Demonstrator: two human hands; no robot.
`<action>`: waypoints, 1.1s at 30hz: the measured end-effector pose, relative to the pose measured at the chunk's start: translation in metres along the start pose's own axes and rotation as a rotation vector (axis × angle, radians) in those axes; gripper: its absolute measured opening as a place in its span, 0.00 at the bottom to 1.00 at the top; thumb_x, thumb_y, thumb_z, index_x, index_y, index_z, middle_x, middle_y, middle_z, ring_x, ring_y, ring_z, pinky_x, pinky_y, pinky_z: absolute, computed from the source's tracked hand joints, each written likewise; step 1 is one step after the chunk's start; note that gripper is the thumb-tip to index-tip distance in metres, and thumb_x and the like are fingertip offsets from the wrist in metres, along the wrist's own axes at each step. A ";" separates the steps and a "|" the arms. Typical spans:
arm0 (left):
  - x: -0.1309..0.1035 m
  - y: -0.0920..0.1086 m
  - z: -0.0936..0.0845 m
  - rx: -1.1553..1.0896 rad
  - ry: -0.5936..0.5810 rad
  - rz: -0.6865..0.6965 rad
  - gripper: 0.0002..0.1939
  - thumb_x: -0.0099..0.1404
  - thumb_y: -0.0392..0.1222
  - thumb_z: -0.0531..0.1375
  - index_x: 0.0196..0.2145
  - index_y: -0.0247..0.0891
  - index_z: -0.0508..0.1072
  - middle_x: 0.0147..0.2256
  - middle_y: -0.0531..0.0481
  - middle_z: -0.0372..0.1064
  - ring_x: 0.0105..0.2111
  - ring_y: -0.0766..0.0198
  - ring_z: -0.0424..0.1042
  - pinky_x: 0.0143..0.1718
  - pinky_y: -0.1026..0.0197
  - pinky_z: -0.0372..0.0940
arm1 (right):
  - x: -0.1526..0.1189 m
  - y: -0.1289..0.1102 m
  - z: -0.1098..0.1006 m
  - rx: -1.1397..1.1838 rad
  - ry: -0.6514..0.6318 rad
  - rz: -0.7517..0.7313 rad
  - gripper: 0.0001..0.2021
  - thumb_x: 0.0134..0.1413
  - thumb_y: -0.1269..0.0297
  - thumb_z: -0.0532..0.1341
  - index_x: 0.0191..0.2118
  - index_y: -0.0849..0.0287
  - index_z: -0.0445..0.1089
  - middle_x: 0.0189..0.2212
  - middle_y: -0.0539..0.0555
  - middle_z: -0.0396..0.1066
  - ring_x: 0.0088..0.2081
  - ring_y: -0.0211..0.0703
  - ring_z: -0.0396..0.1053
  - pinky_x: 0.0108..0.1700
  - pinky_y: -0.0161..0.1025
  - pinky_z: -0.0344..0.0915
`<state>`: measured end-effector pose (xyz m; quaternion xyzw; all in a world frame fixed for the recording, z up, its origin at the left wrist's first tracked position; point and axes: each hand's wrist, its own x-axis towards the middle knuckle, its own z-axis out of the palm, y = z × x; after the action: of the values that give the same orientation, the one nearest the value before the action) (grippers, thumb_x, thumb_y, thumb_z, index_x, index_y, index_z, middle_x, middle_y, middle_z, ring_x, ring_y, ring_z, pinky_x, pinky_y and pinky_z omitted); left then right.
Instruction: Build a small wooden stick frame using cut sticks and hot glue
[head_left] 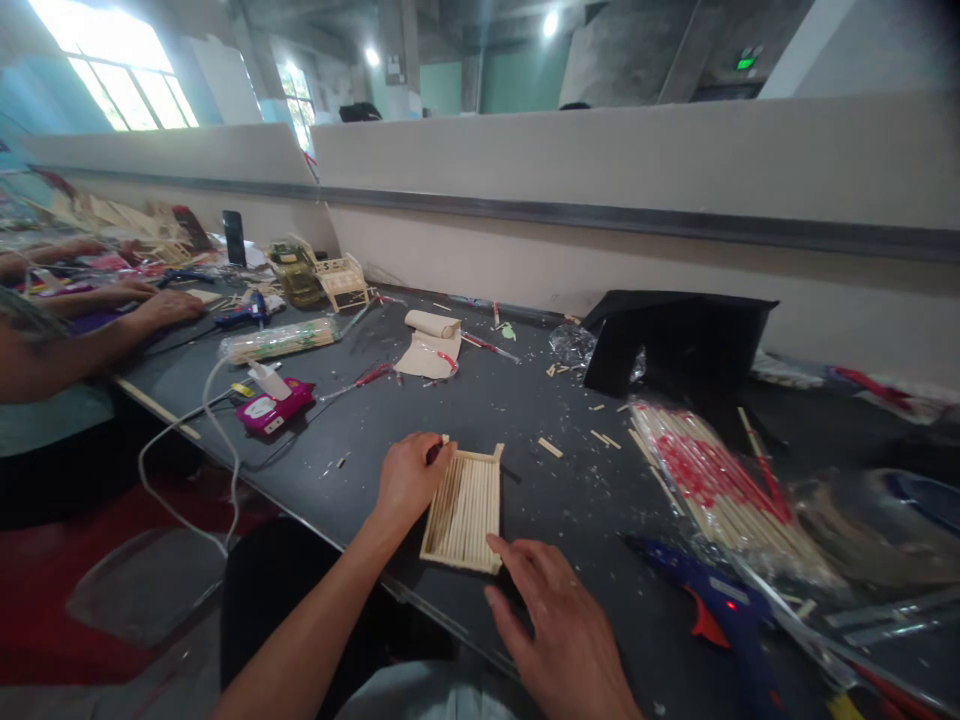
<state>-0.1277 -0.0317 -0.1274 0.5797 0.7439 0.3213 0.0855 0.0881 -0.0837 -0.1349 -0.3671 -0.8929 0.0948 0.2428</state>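
Note:
A small rectangular piece made of pale wooden sticks (pixel 469 510) lies on the dark table near its front edge, with short raised posts at its far corners. My left hand (pixel 411 475) pinches its far left corner, fingers closed around the post. At the near right corner is my right hand (pixel 559 615), its fingers apart and the index fingertip touching the frame's side. Right of my right hand lies a blue glue gun (pixel 724 600) with an orange trigger.
A bag of sticks (pixel 720 480) and a black folded sheet (pixel 675 335) are at the right. Farther back lies a paper roll (pixel 431 345). At left are a magenta power strip (pixel 276 405), a white cable, a miniature wooden chair (pixel 343 280) and another person's hands (pixel 169 308).

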 end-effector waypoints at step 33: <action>0.003 -0.004 0.003 0.004 -0.027 0.024 0.11 0.62 0.34 0.57 0.22 0.35 0.71 0.24 0.51 0.69 0.25 0.66 0.65 0.29 0.64 0.54 | -0.001 0.005 0.009 -0.067 0.090 -0.044 0.14 0.65 0.60 0.49 0.50 0.55 0.66 0.36 0.57 0.72 0.36 0.48 0.72 0.35 0.43 0.72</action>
<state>-0.1300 -0.0288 -0.1309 0.5930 0.7363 0.3131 0.0905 0.0870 -0.0808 -0.1442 -0.3592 -0.8916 0.0426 0.2724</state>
